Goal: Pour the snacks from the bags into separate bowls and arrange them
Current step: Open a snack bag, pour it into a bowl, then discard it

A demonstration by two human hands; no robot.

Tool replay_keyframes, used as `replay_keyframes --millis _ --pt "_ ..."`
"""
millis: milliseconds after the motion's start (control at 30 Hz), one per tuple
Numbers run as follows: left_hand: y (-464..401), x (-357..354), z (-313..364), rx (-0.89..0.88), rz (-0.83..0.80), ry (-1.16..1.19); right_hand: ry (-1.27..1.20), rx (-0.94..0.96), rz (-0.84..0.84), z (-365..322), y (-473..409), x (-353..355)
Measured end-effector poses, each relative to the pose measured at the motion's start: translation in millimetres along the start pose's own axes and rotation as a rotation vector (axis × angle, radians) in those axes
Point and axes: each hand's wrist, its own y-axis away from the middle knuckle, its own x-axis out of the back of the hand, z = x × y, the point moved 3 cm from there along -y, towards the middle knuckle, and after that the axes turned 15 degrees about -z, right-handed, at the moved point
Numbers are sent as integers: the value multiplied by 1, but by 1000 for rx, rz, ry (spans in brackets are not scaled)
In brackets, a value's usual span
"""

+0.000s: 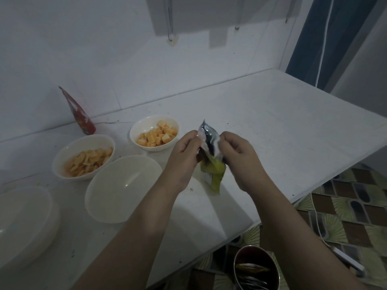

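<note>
We are holding a small green snack bag (211, 155) above the white counter (272, 126), just in front of us and to the right of the bowls, and we are working its top open. Our left hand (182, 155) is pinching the left lip of the silvery foil mouth between thumb and curled fingers, and our right hand (238, 151) is pinching the right lip the same way, so both hands are gripping the bag itself and nothing else. The mouth appears to be parting already, with the shiny inner lining showing, though we cannot tell how far the seal has given. To do this well, we are judging that the pull should be steady and sideways, with the fingers kept close to the seam, because a sharp tug on thin foil could split the side and scatter the snacks. The bag's lower end is hanging free, so keeping it upright matters until we are over a bowl. The empty bowl (123, 189) is sitting nearest, just left of our left wrist, and looks like the natural target. Two bowls beyond it are already holding snacks: one with pale chips (83, 158) and one with orange cubes (155, 132). A red bag (79, 114) is leaning against the wall behind them.
</note>
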Motion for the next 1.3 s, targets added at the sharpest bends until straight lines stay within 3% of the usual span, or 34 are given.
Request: replay_keyframes --millis 300,433,567,633,767,867,967,1067,1300 --pt "-9 11 19 51 -19 -277 504 -113 -110 -25 -12 -9" --pt "-7 25 29 -1 11 -563 521 -107 85 -23 -12 6" --pt "0 30 43 -142 191 -860 542 -49 230 -27 -13 0" --pt "1 23 45 -68 203 -852 579 -20 236 -28 -14 -6" --pt "0 19 38 204 48 -707 572 17 289 -26 -14 -4" --pt "4 28 41 119 102 -670 522 34 351 -27 -13 -1" --pt "11 25 42 87 16 -631 487 83 355 -32 -8 -8" --pt "21 24 49 42 -56 -367 459 161 358 -42 -4 -15" --pt "41 90 65 -31 281 -306 325 377 209 -96 -4 -63"
